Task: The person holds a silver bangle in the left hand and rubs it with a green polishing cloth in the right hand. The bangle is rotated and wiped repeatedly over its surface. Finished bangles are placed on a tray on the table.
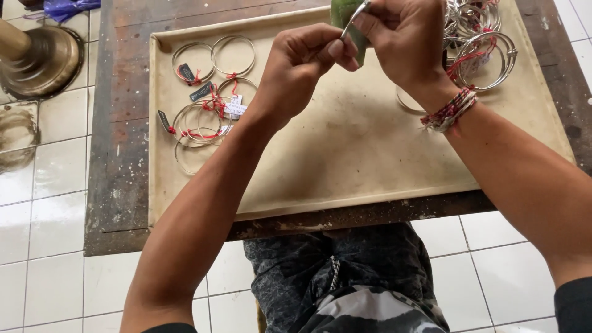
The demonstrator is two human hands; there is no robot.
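**Two hands work on a thin silver ring above a tray**

The big pale tray (345, 172) is the thing to find first. It lies on a dark, worn wooden board (117, 172), and the board sits on a floor of white tiles (55, 246).

Closest to the camera, below the near edge of the tray, are the person's knees in grey patterned cloth (345, 277). Two bare arms reach up from there, over the tray.

The left hand (302, 61) is above the middle of the tray, near its far edge. Its fingers are curled in, and the thumb and first finger pinch a thin silver ring (356, 17). The right hand (407, 40) is just beside it, touching it. Its fingers are closed tight around a green cloth (343, 11), and the ring is pressed against that cloth. Only a small bit of the ring shows, so I cannot tell its whole shape. On the right wrist there are red and white string bands (453, 108).

On the left part of the tray lies a bunch of silver bangles (206, 105) with red threads and small tags. On the far right part of the tray lies a second pile of bangles (484, 46), stacked over each other, also with red thread.

Far off to the left of the tray, on the tiles, stands a round brass-coloured metal base (40, 58). Behind it, at the top edge, is a bit of purple plastic (71, 7).
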